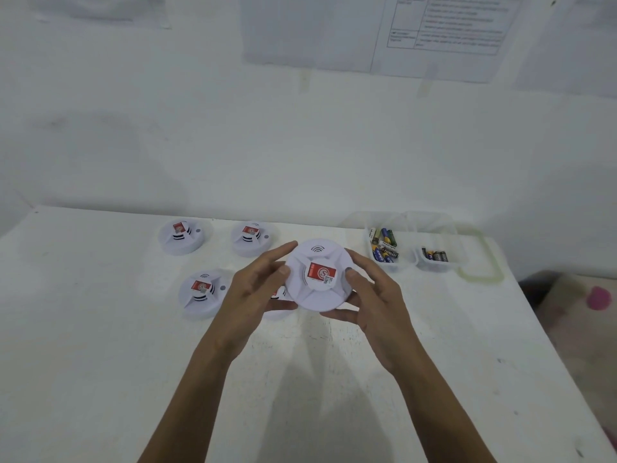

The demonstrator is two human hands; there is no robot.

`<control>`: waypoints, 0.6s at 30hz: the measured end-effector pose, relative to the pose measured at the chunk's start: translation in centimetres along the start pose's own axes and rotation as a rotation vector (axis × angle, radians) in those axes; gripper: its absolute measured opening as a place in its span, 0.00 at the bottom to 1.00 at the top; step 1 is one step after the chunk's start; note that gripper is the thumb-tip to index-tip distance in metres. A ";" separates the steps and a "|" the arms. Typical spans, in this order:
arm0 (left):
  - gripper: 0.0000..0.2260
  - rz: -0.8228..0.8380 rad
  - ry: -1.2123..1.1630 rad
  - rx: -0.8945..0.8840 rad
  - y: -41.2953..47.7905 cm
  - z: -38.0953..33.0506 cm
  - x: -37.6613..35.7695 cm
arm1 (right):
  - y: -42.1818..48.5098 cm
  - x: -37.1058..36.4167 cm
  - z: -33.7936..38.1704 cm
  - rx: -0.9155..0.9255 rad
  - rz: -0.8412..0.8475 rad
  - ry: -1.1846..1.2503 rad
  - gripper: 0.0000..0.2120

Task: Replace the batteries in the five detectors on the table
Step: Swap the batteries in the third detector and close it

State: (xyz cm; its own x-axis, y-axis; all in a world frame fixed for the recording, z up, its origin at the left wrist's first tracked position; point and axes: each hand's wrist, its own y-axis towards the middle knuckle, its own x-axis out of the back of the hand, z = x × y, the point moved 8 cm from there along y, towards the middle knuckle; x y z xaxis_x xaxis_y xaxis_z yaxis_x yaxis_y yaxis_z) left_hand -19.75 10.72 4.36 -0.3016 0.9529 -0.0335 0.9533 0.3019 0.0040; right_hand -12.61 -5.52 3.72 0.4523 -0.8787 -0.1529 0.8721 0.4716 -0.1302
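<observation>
A round white detector (319,295) with a red label is lifted above the table, face toward me. My left hand (255,292) grips its left rim and my right hand (374,299) grips its right rim, thumbs on the front. Three more detectors lie on the table: back left (182,237), back middle (252,238) and front left (202,292). Another detector (278,312) is mostly hidden behind my left hand. Two clear tubs hold batteries: a fuller one (384,250) and a smaller one (434,257).
The white table (100,362) meets a white wall at the back. A clear lid with a green rim (482,262) lies behind the tubs near the table's right edge. Papers hang on the wall (444,25). Floor shows at the right.
</observation>
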 end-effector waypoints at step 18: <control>0.18 0.016 0.000 0.013 0.4 0.5 -0.2 | 1.0 0.6 -0.7 -0.020 -0.044 -0.051 0.15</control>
State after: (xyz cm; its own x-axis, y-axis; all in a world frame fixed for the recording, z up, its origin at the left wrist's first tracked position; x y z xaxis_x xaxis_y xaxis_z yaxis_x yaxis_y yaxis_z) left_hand -19.31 10.67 3.89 -0.2860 0.9576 -0.0336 0.9582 0.2859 -0.0085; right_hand -11.63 -5.55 2.79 0.4226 -0.9012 -0.0965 0.8880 0.4330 -0.1550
